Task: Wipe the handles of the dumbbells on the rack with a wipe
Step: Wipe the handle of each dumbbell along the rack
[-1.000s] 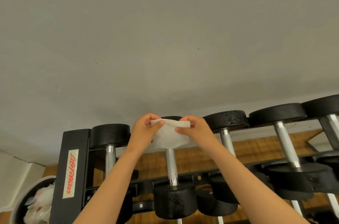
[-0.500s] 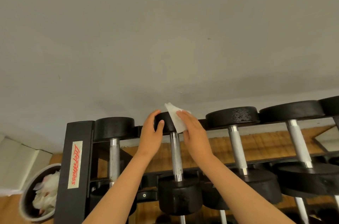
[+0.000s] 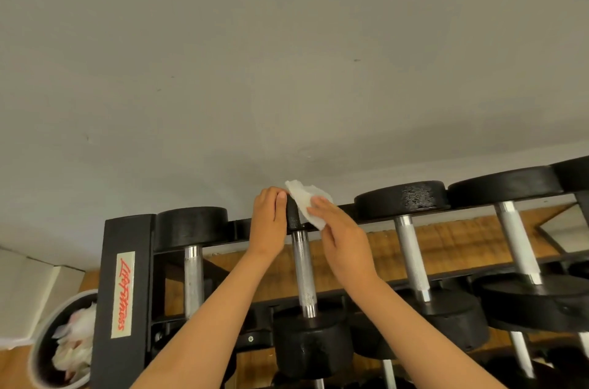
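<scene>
A black rack (image 3: 122, 293) carries a row of black dumbbells with knurled steel handles. The second dumbbell from the left (image 3: 302, 267) lies pointing away from me. My left hand (image 3: 267, 219) grips the left side of its far head, fingers curled over the top. Against the right side of that head, my right hand (image 3: 344, 239) holds a crumpled white wipe (image 3: 306, 197), fingers stretched over it. The wipe's top corner sticks up above the head. The steel handle below both hands is bare.
Other dumbbells sit to the left (image 3: 191, 226) and right (image 3: 401, 197), (image 3: 503, 184), with more on a lower tier. A round bin (image 3: 63, 302) with used wipes stands on the wood floor left of the rack. A grey wall rises behind.
Both hands held the wipe spread above the dumbbell a second ago. The left hand let go and took the far head, and the right hand brought the wipe against that head.
</scene>
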Action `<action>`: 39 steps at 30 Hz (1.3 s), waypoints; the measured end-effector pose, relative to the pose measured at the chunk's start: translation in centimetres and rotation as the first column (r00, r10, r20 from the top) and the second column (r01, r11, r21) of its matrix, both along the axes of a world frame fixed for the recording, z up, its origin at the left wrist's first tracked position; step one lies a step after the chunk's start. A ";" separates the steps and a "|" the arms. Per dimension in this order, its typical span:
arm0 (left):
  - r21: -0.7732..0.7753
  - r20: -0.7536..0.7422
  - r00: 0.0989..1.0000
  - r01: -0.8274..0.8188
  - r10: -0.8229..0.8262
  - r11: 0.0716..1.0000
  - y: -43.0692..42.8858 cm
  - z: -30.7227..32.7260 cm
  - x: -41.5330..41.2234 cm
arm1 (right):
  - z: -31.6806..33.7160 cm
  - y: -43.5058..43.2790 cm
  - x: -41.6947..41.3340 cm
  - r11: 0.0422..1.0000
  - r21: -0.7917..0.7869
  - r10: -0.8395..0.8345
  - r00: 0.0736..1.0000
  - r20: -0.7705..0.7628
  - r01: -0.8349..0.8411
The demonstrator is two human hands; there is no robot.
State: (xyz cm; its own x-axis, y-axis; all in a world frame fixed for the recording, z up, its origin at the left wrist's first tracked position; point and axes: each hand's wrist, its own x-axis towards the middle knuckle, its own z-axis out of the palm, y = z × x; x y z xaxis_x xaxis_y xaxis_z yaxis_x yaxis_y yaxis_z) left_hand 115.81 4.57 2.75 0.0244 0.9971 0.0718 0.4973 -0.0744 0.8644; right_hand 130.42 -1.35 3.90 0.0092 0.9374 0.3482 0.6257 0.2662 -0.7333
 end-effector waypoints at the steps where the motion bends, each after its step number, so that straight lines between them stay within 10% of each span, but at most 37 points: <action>1: -0.001 -0.003 1.000 0.015 -0.015 1.000 0.0 0.1 -0.1 | 0.7 0.3 0.1 1.000 -0.001 -0.006 0.999 -0.031 0.006; 11: 0.000 0.019 1.000 -0.008 0.008 1.000 -0.1 -0.3 0.0 | 7.4 4.5 2.3 0.965 -0.085 -0.260 0.896 -0.361 0.246; 22: 0.019 0.113 0.982 -0.155 0.152 0.988 -0.1 -0.7 1.1 | -0.2 0.9 0.7 0.969 -0.161 0.191 0.981 0.016 -0.186; 39: 0.143 0.078 0.981 -0.185 0.175 0.972 0.4 -2.0 1.1 | -3.6 -0.2 -1.0 0.994 0.033 0.100 0.984 0.148 -0.106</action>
